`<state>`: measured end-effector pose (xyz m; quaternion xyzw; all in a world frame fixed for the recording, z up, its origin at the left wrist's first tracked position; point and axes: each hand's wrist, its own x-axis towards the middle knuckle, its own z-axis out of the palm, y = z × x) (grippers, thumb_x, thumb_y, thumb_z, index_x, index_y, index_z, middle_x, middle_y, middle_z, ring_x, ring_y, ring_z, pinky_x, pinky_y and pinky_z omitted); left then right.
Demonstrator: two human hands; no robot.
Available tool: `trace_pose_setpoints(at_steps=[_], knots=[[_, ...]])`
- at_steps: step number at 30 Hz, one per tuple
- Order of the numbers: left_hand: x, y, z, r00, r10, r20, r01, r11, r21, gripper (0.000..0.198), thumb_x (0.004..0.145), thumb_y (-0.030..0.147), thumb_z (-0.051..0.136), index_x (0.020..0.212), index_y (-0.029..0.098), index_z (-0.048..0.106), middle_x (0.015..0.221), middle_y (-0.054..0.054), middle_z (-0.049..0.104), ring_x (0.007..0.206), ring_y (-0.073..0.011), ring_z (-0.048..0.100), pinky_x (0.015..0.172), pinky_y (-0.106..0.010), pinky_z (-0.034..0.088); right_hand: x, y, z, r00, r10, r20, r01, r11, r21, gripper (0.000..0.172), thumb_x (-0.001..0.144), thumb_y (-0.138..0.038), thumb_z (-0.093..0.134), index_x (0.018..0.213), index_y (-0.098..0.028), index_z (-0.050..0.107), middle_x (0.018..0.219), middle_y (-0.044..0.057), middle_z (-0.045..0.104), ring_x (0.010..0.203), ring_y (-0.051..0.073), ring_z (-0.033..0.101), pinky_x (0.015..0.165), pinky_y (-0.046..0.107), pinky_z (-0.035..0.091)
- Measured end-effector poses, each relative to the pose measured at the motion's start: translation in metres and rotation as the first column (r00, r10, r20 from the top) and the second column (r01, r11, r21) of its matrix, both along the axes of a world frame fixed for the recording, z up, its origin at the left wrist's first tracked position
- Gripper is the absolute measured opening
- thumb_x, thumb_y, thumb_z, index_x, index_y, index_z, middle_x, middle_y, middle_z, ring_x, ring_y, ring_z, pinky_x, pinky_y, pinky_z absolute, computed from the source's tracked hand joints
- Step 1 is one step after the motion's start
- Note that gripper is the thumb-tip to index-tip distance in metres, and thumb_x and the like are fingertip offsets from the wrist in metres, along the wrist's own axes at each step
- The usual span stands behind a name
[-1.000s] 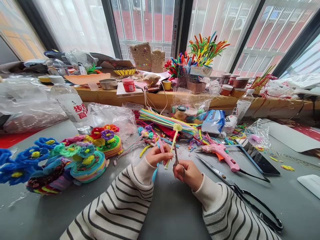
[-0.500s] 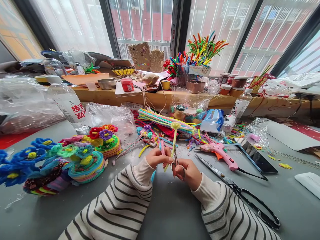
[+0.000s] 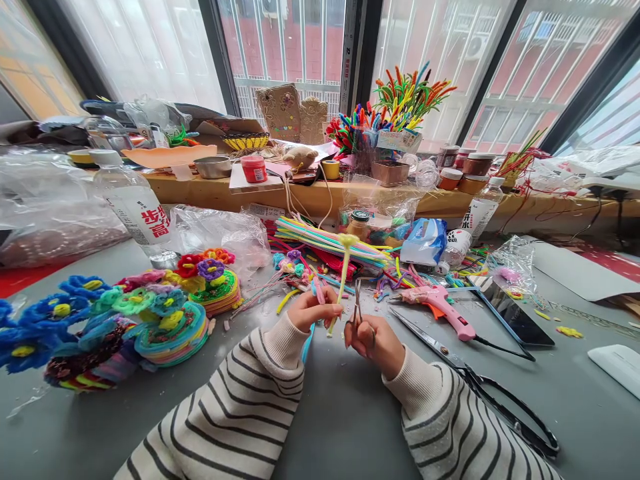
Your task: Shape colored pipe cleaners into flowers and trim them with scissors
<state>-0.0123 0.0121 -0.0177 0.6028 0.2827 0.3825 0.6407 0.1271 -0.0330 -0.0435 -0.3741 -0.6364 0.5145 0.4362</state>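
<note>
My left hand [image 3: 314, 309] pinches a pale yellow pipe cleaner stem [image 3: 343, 280] that stands upright and carries a small yellow flower head at its top. A pink and blue fuzzy piece [image 3: 317, 289] also pokes up from between the fingers of that hand. To its right, my right hand [image 3: 371, 339] is closed on small scissors [image 3: 357, 304], their blades pointing up beside the stem and apart from it. Finished pipe cleaner flowers [image 3: 62, 310] in blue, red and green stand on round coiled bases at the left.
On the right lie a pink glue gun [image 3: 444, 308], large black-handled scissors [image 3: 480, 381] and a phone-like dark slab [image 3: 517, 313]. Behind my hands sits a bundle of pastel pipe cleaners [image 3: 325, 241]. A water bottle [image 3: 131, 203] stands at left; jars and tubs line the wooden ledge [image 3: 300, 197].
The scissors have moved away from the stem, their blades now clear to its right. My left hand has shifted slightly left and the stem has tilted, with its flower head turned.
</note>
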Motion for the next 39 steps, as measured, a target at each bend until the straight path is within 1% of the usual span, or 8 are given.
trace_pose_setpoints(at_steps=[3,6,10,22,27,31,36,39], knots=[[-0.001,0.001,-0.001,1.000,0.012,0.007,-0.012,1.000,0.004,0.017,0.057,0.022,0.057,0.048,0.013,0.045,0.043,0.004,0.044,0.041,-0.0062,0.040,0.042,-0.021,0.027,-0.001,0.000,-0.003,0.995,0.094,-0.018,-0.095,0.995,-0.014,0.063,0.059,-0.073,0.027,0.056,-0.014,0.049,0.037,-0.006,0.033,0.031,0.004,0.025,0.034,0.019,0.020],[-0.001,0.001,-0.003,0.999,-0.044,-0.024,0.044,0.999,-0.006,0.016,0.056,0.022,0.056,0.048,0.014,0.045,0.041,0.003,0.045,0.040,-0.0074,0.040,0.042,-0.022,0.027,-0.001,0.000,-0.007,0.994,0.111,0.005,-0.111,0.994,-0.002,0.060,0.062,-0.070,0.031,0.057,-0.013,0.050,0.038,-0.006,0.033,0.033,0.005,0.027,0.035,0.019,0.022],[0.000,0.001,-0.003,0.993,-0.102,-0.059,0.102,0.995,-0.011,0.014,0.054,0.021,0.056,0.047,0.014,0.046,0.040,0.003,0.044,0.039,-0.0075,0.039,0.041,-0.022,0.027,0.001,0.001,-0.007,0.997,0.071,0.021,-0.072,0.997,0.035,0.059,0.063,-0.068,0.033,0.052,-0.013,0.050,0.039,-0.005,0.032,0.035,0.005,0.029,0.038,0.020,0.022],[-0.003,0.000,-0.004,0.998,-0.051,0.020,0.052,0.999,-0.011,0.013,0.057,0.019,0.056,0.048,0.014,0.047,0.043,0.003,0.046,0.043,-0.0078,0.042,0.045,-0.022,0.030,0.001,-0.001,0.003,0.987,-0.120,0.104,0.122,0.993,-0.009,0.051,0.056,-0.062,0.050,0.037,-0.015,0.040,0.036,-0.004,0.034,0.038,0.006,0.028,0.040,0.021,0.022],[-0.002,0.000,-0.001,0.999,0.012,0.030,-0.012,1.000,-0.008,0.016,0.055,0.021,0.056,0.046,0.014,0.045,0.042,0.003,0.047,0.039,-0.0066,0.040,0.041,-0.022,0.026,-0.001,0.000,0.000,0.999,0.031,-0.008,-0.032,0.997,-0.068,0.058,0.057,-0.071,0.034,0.049,-0.015,0.045,0.034,-0.006,0.032,0.031,0.004,0.024,0.034,0.020,0.019],[-0.002,0.000,0.000,1.000,-0.008,0.012,0.008,1.000,-0.015,0.017,0.054,0.022,0.056,0.046,0.014,0.044,0.039,0.003,0.045,0.038,-0.0072,0.040,0.041,-0.022,0.026,-0.002,0.000,-0.001,0.988,0.142,-0.062,-0.147,0.987,-0.070,0.065,0.056,-0.075,0.026,0.060,-0.014,0.047,0.038,-0.006,0.035,0.031,0.004,0.025,0.033,0.018,0.020],[0.000,-0.002,-0.002,0.987,-0.157,-0.022,0.157,0.987,-0.026,0.016,0.055,0.022,0.057,0.047,0.014,0.045,0.041,0.002,0.046,0.041,-0.0094,0.043,0.043,-0.024,0.029,-0.002,0.001,-0.002,0.991,0.127,-0.053,-0.128,0.992,-0.015,0.061,0.059,-0.072,0.029,0.058,-0.014,0.047,0.038,-0.006,0.034,0.031,0.004,0.026,0.035,0.019,0.022],[0.001,-0.002,-0.002,0.982,-0.185,-0.042,0.184,0.982,-0.040,0.016,0.055,0.021,0.057,0.048,0.013,0.046,0.042,0.002,0.046,0.041,-0.0084,0.041,0.043,-0.023,0.029,0.000,0.000,0.000,0.996,0.073,-0.051,-0.073,0.997,0.006,0.058,0.059,-0.070,0.035,0.052,-0.014,0.046,0.037,-0.007,0.031,0.033,0.004,0.027,0.036,0.020,0.021]])
